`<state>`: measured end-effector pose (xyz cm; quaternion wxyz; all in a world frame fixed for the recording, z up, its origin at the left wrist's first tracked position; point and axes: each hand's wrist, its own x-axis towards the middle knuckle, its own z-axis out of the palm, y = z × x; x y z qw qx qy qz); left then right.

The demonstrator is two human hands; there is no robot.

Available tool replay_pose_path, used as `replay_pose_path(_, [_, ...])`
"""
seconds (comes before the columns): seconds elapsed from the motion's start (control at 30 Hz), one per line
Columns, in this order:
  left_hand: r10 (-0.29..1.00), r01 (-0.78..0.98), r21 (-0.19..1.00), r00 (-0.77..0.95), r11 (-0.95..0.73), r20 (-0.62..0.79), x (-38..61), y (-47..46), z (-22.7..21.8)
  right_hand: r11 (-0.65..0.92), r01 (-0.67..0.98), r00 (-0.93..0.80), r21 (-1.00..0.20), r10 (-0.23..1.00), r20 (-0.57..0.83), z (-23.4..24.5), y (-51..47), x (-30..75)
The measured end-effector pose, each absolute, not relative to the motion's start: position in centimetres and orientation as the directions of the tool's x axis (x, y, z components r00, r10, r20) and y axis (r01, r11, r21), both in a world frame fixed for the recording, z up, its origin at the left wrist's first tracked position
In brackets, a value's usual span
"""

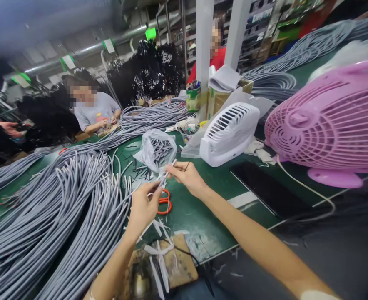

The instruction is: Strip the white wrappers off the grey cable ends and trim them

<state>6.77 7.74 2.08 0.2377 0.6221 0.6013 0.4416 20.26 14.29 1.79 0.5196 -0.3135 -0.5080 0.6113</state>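
In the head view, my left hand (145, 205) is closed in a pinch around a grey cable (162, 180) near its end. Just up and right of it, my right hand (188, 177) pinches the pale tip of that same cable. A thin dark piece (187, 166) sticks up at my right fingers; whether they hold it I cannot tell. Beneath the hands lies a pair of scissors with orange handles (168, 207), its blades hidden by my left hand. Right behind the hands, an open clear plastic bag (145, 146) holds several short dark tubes (161, 151).
Thick bundles of grey cable (74, 200) cover the left of the green table (199, 225). A white fan (229, 135), a pink fan (324, 125) and a black phone-like slab (268, 189) stand or lie rightward. White scraps (160, 266) hang near a stained board (182, 262). Two co-workers sit beyond.
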Motion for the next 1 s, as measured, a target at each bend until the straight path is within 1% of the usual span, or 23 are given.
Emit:
replay_pose_path(0.13, [0.947,0.522,0.832,-0.130,-0.187,0.294,7.2,7.9,1.3,0.037,-0.337,-0.258,-0.941,0.957,0.130,1.3,14.2,20.2])
replay_pose_path(0.37, [0.929,0.557,0.803,-0.140,-0.213,0.343,6.9,7.2,0.4,-0.056,-0.342,-0.352,-0.938,0.933,0.073,0.2,13.2,19.0])
replay_pose_path(0.47, [0.927,0.548,0.808,-0.145,-0.217,0.347,6.9,7.3,0.6,-0.026,-0.318,-0.332,-0.948,0.940,0.085,-0.1,12.9,18.7])
replay_pose_path(0.53, [0.930,0.542,0.813,-0.144,-0.213,0.339,6.9,7.3,0.8,0.054,-0.254,-0.257,-0.966,0.959,0.122,-0.3,12.8,18.7])
replay_pose_path(0.57, [0.930,0.537,0.819,-0.154,-0.204,0.333,7.0,7.2,0.9,0.109,-0.192,-0.202,-0.975,0.968,0.148,-0.3,12.8,18.7])
replay_pose_path(0.63, [0.927,0.526,0.831,-0.191,-0.182,0.324,7.0,7.1,1.1,0.223,-0.002,-0.113,-0.975,0.969,0.221,-0.3,12.6,19.0])
replay_pose_path(0.7, [0.921,0.518,0.841,-0.231,-0.157,0.314,7.0,7.0,1.2,0.336,0.205,-0.109,-0.919,0.941,0.319,-0.3,12.4,19.3])
replay_pose_path(0.77, [0.912,0.507,0.851,-0.271,-0.137,0.309,6.9,6.9,1.4,0.456,0.343,-0.169,-0.822,0.890,0.423,-0.2,12.1,19.6])
replay_pose_path(0.87, [0.893,0.500,0.856,-0.317,-0.130,0.321,6.7,7.0,1.5,0.597,0.469,-0.206,-0.651,0.791,0.576,-0.1,11.4,19.7])
replay_pose_path(0.93, [0.883,0.510,0.849,-0.323,-0.139,0.339,6.7,7.0,1.6,0.639,0.537,-0.209,-0.551,0.733,0.647,-0.2,11.1,19.6])
replay_pose_path(1.0, [0.881,0.518,0.842,-0.314,-0.152,0.352,6.7,6.9,1.6,0.658,0.571,-0.223,-0.490,0.699,0.679,-0.2,10.9,19.6])
